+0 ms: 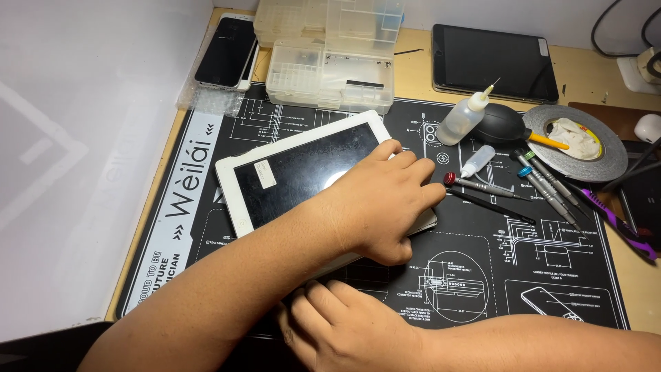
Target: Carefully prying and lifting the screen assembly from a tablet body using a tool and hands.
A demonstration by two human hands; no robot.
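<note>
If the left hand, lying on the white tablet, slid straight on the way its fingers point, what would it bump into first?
Probably the red-capped screwdriver lying on the black mat. The left hand points right and slightly up across the white tablet, and that tool's red end sits just past the fingertips. Depth is hard to judge.

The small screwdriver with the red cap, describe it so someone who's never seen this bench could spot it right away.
Start at the black repair mat covering the desk and find the white tablet under the left hand. Just past that hand's fingertips lies the screwdriver, pointing right. Its red end cap sets it apart: the slim tool beside it is all black, and the drivers further right have blue or green caps.
</note>
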